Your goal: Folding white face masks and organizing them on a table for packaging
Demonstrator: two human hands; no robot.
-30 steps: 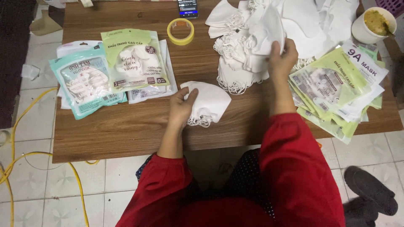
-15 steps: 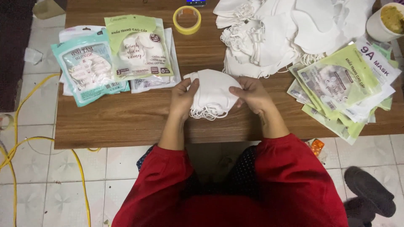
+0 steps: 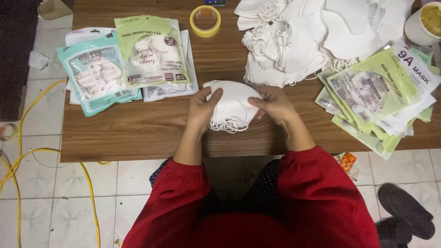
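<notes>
A small stack of white face masks (image 3: 232,108) rests on the brown wooden table (image 3: 147,128) near its front edge. My left hand (image 3: 203,109) grips the stack's left side with the thumb on top. My right hand (image 3: 273,104) grips its right side. The ear loops hang out below the stack. A big loose pile of white masks (image 3: 312,36) lies at the back, to the right of centre.
Sealed mask packets, teal (image 3: 96,73) and green (image 3: 150,50), lie at the left. Empty green and white pouches (image 3: 381,92) fan out at the right. A yellow tape roll (image 3: 205,20) and a cup (image 3: 422,23) sit at the back. Yellow cable (image 3: 27,151) runs over the tiled floor.
My right hand came down from the big mask pile to the small stack. Both hands now hold that stack together near the table's front edge.
</notes>
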